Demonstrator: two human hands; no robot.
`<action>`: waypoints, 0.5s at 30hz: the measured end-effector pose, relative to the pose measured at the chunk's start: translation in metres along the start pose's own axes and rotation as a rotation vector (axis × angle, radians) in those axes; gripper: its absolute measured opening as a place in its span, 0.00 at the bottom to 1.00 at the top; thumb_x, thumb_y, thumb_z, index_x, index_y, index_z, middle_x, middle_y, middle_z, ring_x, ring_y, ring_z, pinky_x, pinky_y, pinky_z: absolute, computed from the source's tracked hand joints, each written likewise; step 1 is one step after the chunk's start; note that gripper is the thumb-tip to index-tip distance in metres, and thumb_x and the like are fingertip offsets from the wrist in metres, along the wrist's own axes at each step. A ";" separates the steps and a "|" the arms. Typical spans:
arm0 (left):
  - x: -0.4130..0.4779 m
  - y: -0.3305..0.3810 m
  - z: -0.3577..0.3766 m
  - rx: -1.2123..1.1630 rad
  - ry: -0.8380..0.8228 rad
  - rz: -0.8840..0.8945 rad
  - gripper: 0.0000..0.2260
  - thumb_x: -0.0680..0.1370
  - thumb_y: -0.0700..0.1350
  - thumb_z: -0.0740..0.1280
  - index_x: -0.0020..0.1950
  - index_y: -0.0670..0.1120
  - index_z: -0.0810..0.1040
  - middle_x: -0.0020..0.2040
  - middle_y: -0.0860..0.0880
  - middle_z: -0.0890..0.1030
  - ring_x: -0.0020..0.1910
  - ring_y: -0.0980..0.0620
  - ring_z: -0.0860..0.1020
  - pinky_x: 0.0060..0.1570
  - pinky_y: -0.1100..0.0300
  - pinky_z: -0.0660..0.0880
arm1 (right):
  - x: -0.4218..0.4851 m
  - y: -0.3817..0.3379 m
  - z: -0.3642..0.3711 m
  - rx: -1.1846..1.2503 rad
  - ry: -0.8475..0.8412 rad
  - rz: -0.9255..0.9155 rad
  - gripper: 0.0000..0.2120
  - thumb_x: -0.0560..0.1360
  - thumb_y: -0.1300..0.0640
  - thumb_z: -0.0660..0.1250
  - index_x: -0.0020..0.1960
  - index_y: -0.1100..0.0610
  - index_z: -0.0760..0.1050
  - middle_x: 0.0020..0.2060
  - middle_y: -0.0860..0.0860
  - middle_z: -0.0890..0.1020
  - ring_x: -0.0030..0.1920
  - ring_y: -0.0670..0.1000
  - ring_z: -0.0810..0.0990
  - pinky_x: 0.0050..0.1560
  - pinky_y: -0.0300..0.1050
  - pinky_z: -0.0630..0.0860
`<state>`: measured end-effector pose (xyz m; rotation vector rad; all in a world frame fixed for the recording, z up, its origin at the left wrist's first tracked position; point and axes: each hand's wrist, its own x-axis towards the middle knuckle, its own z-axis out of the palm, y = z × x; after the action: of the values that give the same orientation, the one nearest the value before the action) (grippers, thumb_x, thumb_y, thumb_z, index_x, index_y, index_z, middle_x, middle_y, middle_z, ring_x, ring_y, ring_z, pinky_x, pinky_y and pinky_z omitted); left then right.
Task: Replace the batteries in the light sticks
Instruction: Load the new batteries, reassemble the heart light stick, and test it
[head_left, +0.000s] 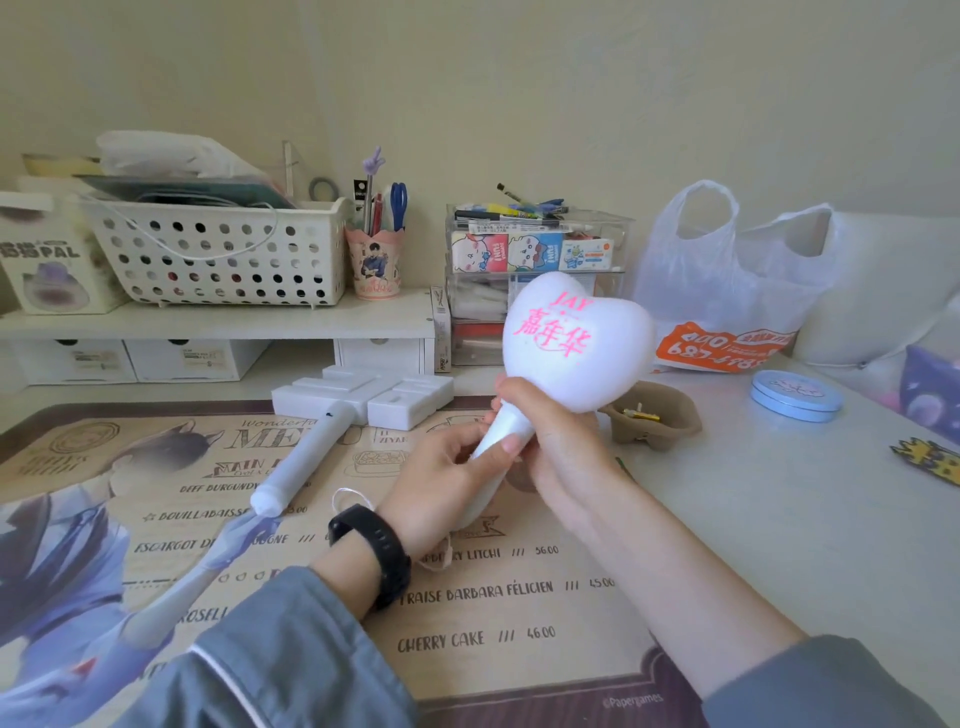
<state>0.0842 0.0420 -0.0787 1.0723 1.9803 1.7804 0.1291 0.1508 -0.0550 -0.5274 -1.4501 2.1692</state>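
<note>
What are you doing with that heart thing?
A person is holding a heart light stick up over the desk in both hands. The right hand grips the handle just under the heart, and the left hand grips it lower down. A second light stick lies on the mat to the left. Whether the handle has been opened for the batteries cannot be told.

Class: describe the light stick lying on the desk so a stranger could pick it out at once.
Start at the menu-print desk mat. Near its far edge lies a white light stick, untouched. Its head is blocky, unlike the held heart-shaped stick.
</note>
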 end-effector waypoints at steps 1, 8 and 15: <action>0.000 -0.003 0.002 0.106 0.067 0.036 0.18 0.72 0.58 0.62 0.49 0.45 0.79 0.36 0.51 0.78 0.33 0.51 0.74 0.35 0.56 0.71 | -0.001 0.001 0.005 0.004 0.073 0.002 0.10 0.64 0.58 0.72 0.44 0.56 0.76 0.33 0.50 0.80 0.28 0.48 0.76 0.28 0.38 0.67; 0.003 0.007 -0.009 0.123 0.218 -0.063 0.20 0.80 0.57 0.55 0.47 0.43 0.76 0.31 0.51 0.76 0.27 0.51 0.72 0.25 0.61 0.67 | 0.011 0.003 0.046 0.059 0.088 0.100 0.08 0.62 0.58 0.69 0.37 0.61 0.75 0.27 0.54 0.80 0.26 0.54 0.75 0.28 0.41 0.70; 0.000 0.018 -0.020 -0.496 -0.147 -0.443 0.20 0.76 0.64 0.56 0.40 0.47 0.69 0.26 0.49 0.66 0.17 0.56 0.63 0.18 0.71 0.61 | 0.017 0.006 0.038 0.266 -0.332 0.070 0.10 0.63 0.56 0.64 0.41 0.61 0.72 0.27 0.55 0.77 0.42 0.57 0.82 0.63 0.58 0.74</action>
<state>0.0774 0.0265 -0.0576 0.5357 1.4305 1.7442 0.0934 0.1300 -0.0478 -0.1288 -1.2830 2.5476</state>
